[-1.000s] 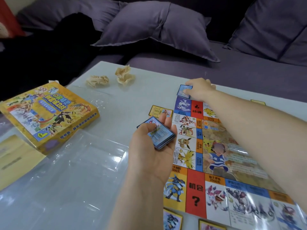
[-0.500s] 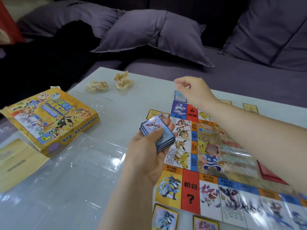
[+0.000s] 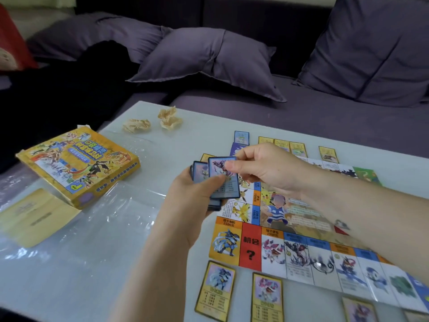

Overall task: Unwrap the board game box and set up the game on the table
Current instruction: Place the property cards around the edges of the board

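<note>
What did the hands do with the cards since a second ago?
The right hand let go of a blue card at the far corner of the board, came back toward the person, and now pinches the top card of the stack. The left hand still holds that stack. The yellow box and crumpled papers stayed put.
</note>
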